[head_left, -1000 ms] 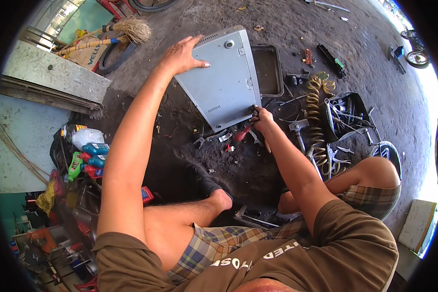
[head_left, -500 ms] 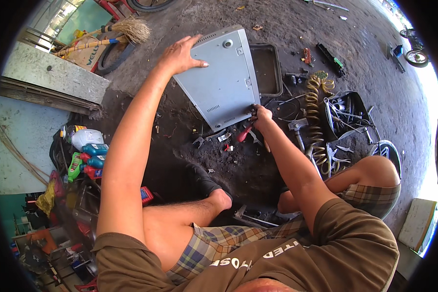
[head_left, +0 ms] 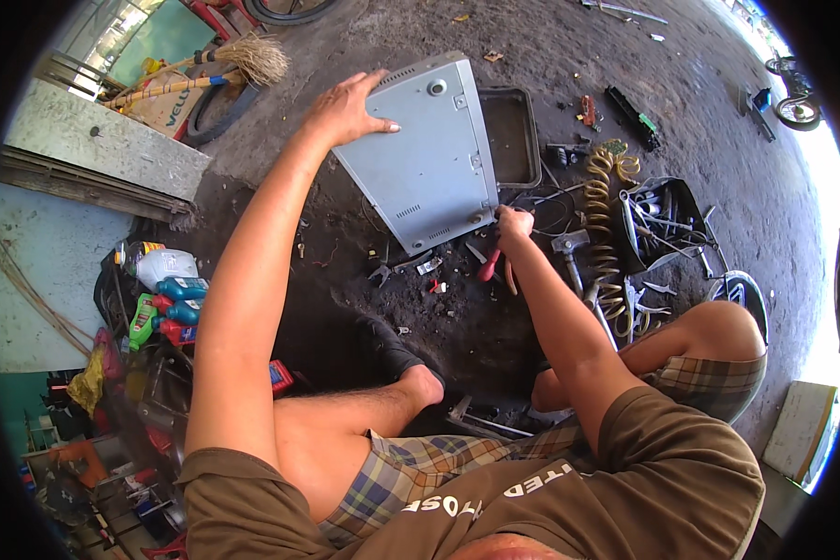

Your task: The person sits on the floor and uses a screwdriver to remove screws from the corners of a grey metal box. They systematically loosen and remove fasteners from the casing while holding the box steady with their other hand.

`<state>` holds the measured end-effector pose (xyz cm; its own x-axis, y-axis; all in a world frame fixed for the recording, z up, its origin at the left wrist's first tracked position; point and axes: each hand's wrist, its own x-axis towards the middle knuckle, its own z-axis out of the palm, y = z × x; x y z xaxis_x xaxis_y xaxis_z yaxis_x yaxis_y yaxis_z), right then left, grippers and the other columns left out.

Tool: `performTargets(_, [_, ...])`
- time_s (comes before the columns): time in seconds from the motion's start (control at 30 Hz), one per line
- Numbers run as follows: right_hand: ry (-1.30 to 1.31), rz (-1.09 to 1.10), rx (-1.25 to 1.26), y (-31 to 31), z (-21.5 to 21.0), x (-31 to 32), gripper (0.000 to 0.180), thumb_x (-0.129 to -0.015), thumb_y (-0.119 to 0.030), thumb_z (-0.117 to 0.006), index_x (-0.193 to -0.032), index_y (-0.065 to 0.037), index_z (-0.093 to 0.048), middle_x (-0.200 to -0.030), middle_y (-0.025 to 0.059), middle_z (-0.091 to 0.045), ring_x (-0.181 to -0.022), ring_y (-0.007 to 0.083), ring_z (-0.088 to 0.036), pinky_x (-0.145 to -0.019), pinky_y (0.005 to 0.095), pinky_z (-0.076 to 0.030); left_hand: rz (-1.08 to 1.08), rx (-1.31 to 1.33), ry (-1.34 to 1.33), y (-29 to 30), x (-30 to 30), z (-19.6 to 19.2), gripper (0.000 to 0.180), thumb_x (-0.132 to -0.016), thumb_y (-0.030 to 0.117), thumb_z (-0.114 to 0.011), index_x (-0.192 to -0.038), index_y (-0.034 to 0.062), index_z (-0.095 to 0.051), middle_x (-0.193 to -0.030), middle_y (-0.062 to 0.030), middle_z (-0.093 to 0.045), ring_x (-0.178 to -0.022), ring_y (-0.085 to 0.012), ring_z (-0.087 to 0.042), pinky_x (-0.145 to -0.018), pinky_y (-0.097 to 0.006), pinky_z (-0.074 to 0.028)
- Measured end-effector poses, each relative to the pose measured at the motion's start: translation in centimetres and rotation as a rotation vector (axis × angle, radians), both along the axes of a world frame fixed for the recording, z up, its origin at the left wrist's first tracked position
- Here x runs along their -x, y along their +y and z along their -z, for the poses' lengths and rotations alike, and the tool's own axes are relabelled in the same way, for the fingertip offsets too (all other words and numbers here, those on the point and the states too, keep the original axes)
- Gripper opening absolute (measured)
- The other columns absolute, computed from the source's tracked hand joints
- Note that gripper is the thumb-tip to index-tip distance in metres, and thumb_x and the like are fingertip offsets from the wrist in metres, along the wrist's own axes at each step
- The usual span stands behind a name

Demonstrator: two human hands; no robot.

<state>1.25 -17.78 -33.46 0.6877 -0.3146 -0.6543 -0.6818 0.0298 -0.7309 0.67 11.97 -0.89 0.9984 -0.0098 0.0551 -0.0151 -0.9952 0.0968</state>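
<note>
A grey metal casing (head_left: 420, 154), boxy with vent slots and small round feet, is tilted up on the dark ground in front of me. My left hand (head_left: 345, 110) grips its upper left edge, thumb flat on the broad face and fingers over the side. At the lower right corner my right hand (head_left: 515, 224) is closed round a tool with a red handle (head_left: 488, 266) that points down toward me. The tool's working end is hidden, so its kind does not show. A curved brownish handle (head_left: 511, 277) shows just beside it.
Right of the casing lie a dark shallow tray (head_left: 513, 140), a hammer (head_left: 567, 247), a coiled yellowish hose (head_left: 599, 205) and a bin of tools (head_left: 663, 224). Bottles (head_left: 173, 275) stand at left, below a straw broom (head_left: 255, 59). A motorcycle wheel (head_left: 798, 112) shows far right.
My right hand has shifted slightly right, off the casing's corner area, and the red handle has swung right with it. My left hand and the casing have hardly moved.
</note>
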Motion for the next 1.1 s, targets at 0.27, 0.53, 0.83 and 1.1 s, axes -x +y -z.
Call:
performTargets(0.27, [-0.258, -0.020, -0.136, -3.1, -3.9, -8.2, 0.016, -0.085, -0.015, -0.084, -0.082, -0.002, -0.074, -0.068, 0.0059, -0.062, -0.049, 0.0169, -0.053, -0.045, 0.0350, -0.041, -0.017, -0.086, -0.038, -0.3, 0.2, 0.4, 0.111, -0.074, 0.059, -0.092, -0.166, 0.0179, -0.045, -0.159, -0.0165, -0.057, -0.145, -0.0381, -0.057, -0.120, -0.051, -0.047])
performTargets(0.53, [0.382, 0.310, -1.333, -6.3, -0.6, -3.8, 0.022, -0.108, -0.029, -0.051, -0.106, -0.007, -0.055, -0.091, 0.0147, -0.064, -0.083, 0.0288, -0.066, -0.085, 0.0501, -0.060, 0.100, 0.374, 0.095, 3.6, -0.3, -1.2, 0.098, -0.077, 0.046, -0.091, -0.162, 0.0163, -0.052, -0.167, -0.0207, -0.048, -0.149, -0.0383, -0.053, -0.122, -0.047, -0.046])
performTargets(0.83, [0.126, 0.300, -0.808, 7.9, -14.0, 10.2, 0.027, -0.109, -0.022, -0.052, -0.131, -0.006, -0.055, -0.108, 0.0116, -0.063, -0.074, 0.0291, -0.066, -0.062, 0.0482, -0.061, 0.223, 0.411, 0.074, 6.0, 4.2, -0.5, 0.116, -0.063, 0.011, -0.094, -0.167, 0.0170, -0.042, -0.158, -0.0184, -0.057, -0.147, -0.0337, -0.054, -0.126, -0.045, -0.043])
performTargets(1.1, [-0.645, -0.429, -0.501, 10.6, -28.1, 17.3, 0.046, -0.108, -0.010, -0.063, -0.152, 0.001, -0.060, -0.096, -0.0003, -0.068, -0.063, 0.0051, -0.049, -0.053, 0.0273, -0.043, 0.206, 0.594, -0.146, 5.0, 6.7, 1.2, 0.104, -0.060, 0.018, -0.101, -0.154, 0.0066, -0.057, -0.150, -0.0170, -0.065, -0.140, -0.0300, -0.061, -0.120, -0.042, -0.047])
